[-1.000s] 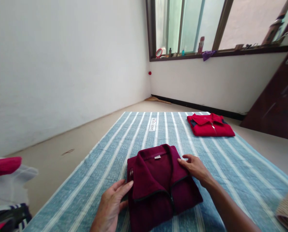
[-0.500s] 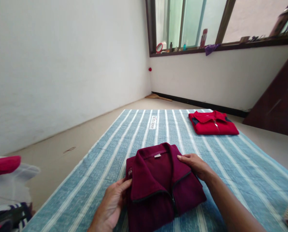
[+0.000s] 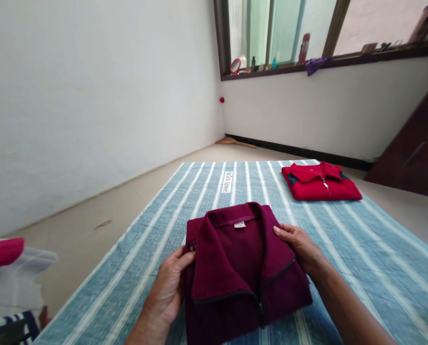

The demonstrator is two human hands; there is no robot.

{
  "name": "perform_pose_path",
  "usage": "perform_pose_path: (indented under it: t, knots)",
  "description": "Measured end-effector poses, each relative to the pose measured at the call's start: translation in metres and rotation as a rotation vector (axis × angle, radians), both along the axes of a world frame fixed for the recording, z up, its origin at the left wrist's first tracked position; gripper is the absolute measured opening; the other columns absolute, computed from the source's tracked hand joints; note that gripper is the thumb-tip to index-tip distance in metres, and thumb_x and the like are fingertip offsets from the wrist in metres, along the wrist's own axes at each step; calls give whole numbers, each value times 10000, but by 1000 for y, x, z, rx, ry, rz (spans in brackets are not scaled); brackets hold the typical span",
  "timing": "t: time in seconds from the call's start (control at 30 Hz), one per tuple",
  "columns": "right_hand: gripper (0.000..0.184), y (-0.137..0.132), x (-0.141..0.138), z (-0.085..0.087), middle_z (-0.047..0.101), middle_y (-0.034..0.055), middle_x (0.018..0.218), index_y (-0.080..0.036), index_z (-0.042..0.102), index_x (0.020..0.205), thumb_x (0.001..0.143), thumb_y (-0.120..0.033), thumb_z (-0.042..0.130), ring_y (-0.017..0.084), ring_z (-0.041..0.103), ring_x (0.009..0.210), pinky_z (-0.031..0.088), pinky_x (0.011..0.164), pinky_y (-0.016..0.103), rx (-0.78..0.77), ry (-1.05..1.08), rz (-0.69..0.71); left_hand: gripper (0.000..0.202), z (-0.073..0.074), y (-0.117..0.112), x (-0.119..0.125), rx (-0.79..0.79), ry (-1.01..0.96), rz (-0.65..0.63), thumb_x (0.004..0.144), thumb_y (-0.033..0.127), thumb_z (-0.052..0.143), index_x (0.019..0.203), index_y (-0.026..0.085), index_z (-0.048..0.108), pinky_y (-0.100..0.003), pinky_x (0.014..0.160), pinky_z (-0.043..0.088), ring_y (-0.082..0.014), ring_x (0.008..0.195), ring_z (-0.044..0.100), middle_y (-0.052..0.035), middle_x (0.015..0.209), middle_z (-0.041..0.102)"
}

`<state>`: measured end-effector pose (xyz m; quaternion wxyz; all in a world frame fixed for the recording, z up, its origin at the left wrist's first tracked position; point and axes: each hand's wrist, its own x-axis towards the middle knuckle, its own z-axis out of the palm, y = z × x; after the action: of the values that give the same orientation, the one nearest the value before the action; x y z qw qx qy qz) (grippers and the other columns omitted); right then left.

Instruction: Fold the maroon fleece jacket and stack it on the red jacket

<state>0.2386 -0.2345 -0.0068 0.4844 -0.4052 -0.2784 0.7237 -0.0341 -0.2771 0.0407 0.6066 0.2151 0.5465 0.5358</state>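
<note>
A folded maroon zip-neck jacket [image 3: 231,282] lies in front of me, its collar spread and a white label showing inside the neck. My left hand [image 3: 173,280] grips its left edge, thumb on top and the other fingers hidden beneath or behind the cloth. On the opposite side, my right hand [image 3: 302,244] holds the right edge near the shoulder, again with the thumb on top. Farther off at the right sits a folded red jacket [image 3: 320,184] with dark shoulder patches and a silver zip pull.
Both garments are over a blue-and-white striped cloth [image 3: 156,220] with a "With love" patch. At the lower left are a red cloth [image 3: 2,253] and white translucent material [image 3: 16,282]. A broom [image 3: 235,142] lies by the far wall. Small items line the window sill [image 3: 264,73].
The maroon jacket has shifted slightly away from me and to the right in view, with both hands still holding its sides. The view itself has moved a little.
</note>
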Motion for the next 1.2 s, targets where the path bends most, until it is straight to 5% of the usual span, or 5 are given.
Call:
perform_pose_path:
  t: [0.27, 0.47, 0.83, 1.2]
  knots:
    - [295, 30, 6, -18, 689, 18, 657, -152, 677, 787, 611, -340, 821, 142, 628, 585, 490, 594, 239, -13, 24, -238, 273, -7, 81, 16, 83, -12, -169, 764, 72, 609, 1036, 86, 609, -296, 676, 580, -217, 710, 709, -100, 777, 734]
    - [298, 33, 5, -33, 668, 3, 624, -159, 652, 703, 624, -404, 801, 122, 590, 542, 455, 547, 223, -14, -53, -288, 351, -21, 117, 15, 87, -5, -309, 698, 72, 692, 1039, 95, 614, -301, 683, 581, -240, 769, 709, -106, 830, 737]
    - [363, 36, 1, -35, 649, 1, 630, -158, 625, 742, 670, -494, 743, 133, 570, 578, 408, 536, 232, -60, -193, -289, 329, -46, 133, 6, -23, -85, -371, 722, 69, 681, 1043, 94, 612, -322, 659, 592, -267, 803, 705, -124, 857, 732]
    - [382, 34, 4, -26, 625, -15, 593, -167, 606, 680, 650, -526, 733, 131, 541, 548, 373, 510, 235, -80, -307, -269, 254, -45, 133, 9, -39, -96, -336, 745, 109, 693, 992, 95, 637, -318, 690, 594, -251, 758, 711, -112, 804, 734]
